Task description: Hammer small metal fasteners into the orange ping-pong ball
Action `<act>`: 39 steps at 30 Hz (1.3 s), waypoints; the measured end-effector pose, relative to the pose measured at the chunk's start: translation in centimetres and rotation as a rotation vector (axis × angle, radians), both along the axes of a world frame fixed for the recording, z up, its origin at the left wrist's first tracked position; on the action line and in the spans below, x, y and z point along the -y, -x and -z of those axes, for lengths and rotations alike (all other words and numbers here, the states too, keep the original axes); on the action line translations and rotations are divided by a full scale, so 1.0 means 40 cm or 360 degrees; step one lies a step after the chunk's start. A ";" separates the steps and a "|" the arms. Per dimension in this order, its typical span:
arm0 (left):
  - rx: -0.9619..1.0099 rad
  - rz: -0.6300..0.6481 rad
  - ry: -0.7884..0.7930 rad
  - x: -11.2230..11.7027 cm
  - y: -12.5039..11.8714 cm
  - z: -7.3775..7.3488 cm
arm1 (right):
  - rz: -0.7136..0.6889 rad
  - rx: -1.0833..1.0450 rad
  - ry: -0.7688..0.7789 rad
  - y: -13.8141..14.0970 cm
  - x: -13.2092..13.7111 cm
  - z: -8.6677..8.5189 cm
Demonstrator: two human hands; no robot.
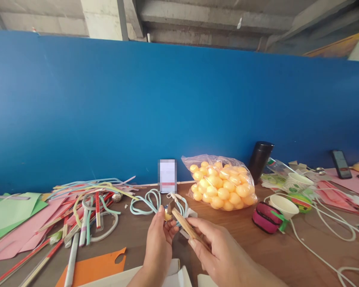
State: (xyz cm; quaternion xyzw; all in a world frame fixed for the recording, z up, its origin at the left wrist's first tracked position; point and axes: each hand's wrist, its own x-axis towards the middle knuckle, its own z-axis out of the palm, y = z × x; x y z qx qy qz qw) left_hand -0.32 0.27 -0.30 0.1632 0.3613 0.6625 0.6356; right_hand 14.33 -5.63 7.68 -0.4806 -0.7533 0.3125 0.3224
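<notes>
Near the table's middle my left hand (159, 243) is closed around a small yellowish piece (168, 216) with a dark brown flat part (170, 205) on top; what exactly it is I cannot make out. My right hand (217, 245) pinches a flat light-brown wooden stick (187, 225), perhaps more than one layered together. The stick's far end points up and left, at or very close to the dark part; whether they touch is unclear. Just behind my hands lies a light-blue looped cord (146, 202).
A bag of yellow balls (221, 185) sits behind my right hand. Further right are a black bottle (259, 161), a magenta pouch (266, 217), paper cups (284, 206) and white cables (305, 243). Coloured paper (37, 227), straws and orange card (92, 269) lie left. A phone (167, 176) leans against the blue partition (167, 99).
</notes>
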 end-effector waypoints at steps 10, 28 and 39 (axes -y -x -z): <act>0.0014 0.0003 -0.0011 -0.004 -0.002 0.000 | -0.0020 -0.0060 -0.0041 0.000 0.002 0.000; -0.0009 -0.0045 0.0071 -0.002 -0.004 -0.014 | 0.0063 -0.0092 0.0010 -0.009 -0.002 -0.001; 0.0051 -0.0044 0.0026 -0.003 -0.002 -0.007 | 0.0015 0.0009 0.0010 0.003 0.005 -0.010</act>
